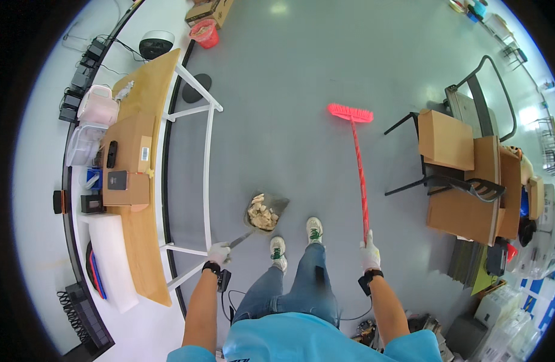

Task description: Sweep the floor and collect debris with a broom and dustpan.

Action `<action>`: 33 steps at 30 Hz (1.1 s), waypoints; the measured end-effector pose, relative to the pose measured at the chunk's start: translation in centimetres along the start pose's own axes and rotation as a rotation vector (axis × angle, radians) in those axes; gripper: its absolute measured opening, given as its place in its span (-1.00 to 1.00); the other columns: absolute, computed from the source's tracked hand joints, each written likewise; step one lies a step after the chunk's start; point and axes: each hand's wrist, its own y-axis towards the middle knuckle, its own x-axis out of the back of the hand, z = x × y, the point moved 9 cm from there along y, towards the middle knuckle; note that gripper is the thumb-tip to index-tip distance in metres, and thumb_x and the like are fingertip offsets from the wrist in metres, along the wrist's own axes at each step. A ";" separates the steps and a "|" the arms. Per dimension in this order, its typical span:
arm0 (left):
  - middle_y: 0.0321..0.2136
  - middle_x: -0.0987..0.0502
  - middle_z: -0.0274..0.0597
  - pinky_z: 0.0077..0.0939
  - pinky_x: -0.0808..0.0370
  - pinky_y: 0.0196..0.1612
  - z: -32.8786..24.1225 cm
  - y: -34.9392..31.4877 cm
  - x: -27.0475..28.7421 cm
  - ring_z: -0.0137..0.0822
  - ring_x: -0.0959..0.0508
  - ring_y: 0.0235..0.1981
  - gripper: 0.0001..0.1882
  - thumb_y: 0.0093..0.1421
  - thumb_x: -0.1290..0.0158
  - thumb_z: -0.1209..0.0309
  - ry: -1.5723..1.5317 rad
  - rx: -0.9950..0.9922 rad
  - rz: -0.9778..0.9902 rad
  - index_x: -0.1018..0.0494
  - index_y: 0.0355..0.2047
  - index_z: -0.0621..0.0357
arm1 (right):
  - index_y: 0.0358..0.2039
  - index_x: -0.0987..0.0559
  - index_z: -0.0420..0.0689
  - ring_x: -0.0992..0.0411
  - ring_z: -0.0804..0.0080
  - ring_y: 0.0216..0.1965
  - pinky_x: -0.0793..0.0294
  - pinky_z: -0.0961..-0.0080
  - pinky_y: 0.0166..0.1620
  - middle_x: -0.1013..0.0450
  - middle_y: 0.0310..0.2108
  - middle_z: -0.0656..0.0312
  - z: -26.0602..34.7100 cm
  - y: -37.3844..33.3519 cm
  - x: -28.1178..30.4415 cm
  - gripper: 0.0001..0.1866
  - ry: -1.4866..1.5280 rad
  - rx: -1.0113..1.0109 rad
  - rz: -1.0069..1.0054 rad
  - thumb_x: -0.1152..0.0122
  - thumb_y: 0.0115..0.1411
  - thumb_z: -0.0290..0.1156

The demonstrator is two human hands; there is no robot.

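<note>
Red broom [357, 163] handle top hidden inside gloved right hand [369, 253] grip.

A smooth grey floor [277, 90] carries everything, with the long light-wood workbench [146, 96] on white legs along its left side. Well right of the workbench, the red bristle head of a broom [350, 113] rests on the floor. Beyond the workbench's far end stand a red plastic bucket [205, 33] and a brown cardboard box [210, 10].
</note>
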 end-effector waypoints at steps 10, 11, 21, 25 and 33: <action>-0.53 -0.47 -0.19 -0.52 -0.43 -0.65 -7.5 3.8 -6.0 -0.34 -0.47 -0.69 -0.68 -0.05 0.12 0.52 0.366 -0.189 0.090 -0.43 -0.24 0.14 | 0.11 -0.09 0.16 -0.22 0.57 -0.81 -0.25 0.58 -0.71 -0.25 -0.77 0.26 -5.5 -23.3 -6.6 -0.47 0.292 -0.246 0.360 0.11 0.09 -0.29; -0.50 -0.48 -0.14 -0.52 -0.41 -0.67 -7.3 4.5 -6.5 -0.30 -0.47 -0.70 -0.71 -0.04 0.13 0.49 0.327 -0.163 0.075 -0.44 -0.27 0.16 | 0.12 -0.08 0.12 -0.19 0.62 -0.80 -0.23 0.61 -0.71 -0.25 -0.75 0.33 -6.1 -25.4 -7.0 -0.45 0.380 -0.236 0.399 0.11 0.09 -0.31; -0.59 -0.48 0.00 -0.35 -0.41 -0.49 -9.9 5.7 -9.0 -0.16 -0.51 -0.59 -0.78 -0.02 0.14 0.38 0.446 -0.141 0.069 -0.48 -0.44 0.17 | 0.09 -0.13 0.00 -0.01 0.68 -0.92 -0.01 0.71 -0.87 -0.12 -0.81 0.44 -4.1 -35.9 1.1 -0.54 0.932 -0.392 0.584 0.18 0.14 -0.44; -0.57 -0.48 0.00 -0.35 -0.41 -0.48 -9.1 6.4 -8.4 -0.15 -0.52 -0.58 -0.77 -0.02 0.15 0.36 0.491 -0.161 0.069 -0.48 -0.44 0.13 | 0.14 0.00 -0.04 -0.18 0.67 -0.78 -0.19 0.73 -0.72 -0.25 -0.69 0.38 -6.3 -32.6 -0.9 -0.41 0.710 -0.180 0.538 0.12 0.09 -0.48; -0.58 -0.49 -0.04 -0.37 -0.42 -0.47 -7.8 2.6 -6.9 -0.14 -0.51 -0.59 -0.73 -0.08 0.18 0.40 0.437 -0.233 0.075 -0.48 -0.41 0.09 | 0.12 -0.01 0.07 -0.39 -0.06 -0.49 -0.34 0.21 -0.41 -0.36 -0.56 -0.19 2.5 -18.4 -2.8 -0.36 0.051 0.128 0.245 0.08 -0.01 -0.36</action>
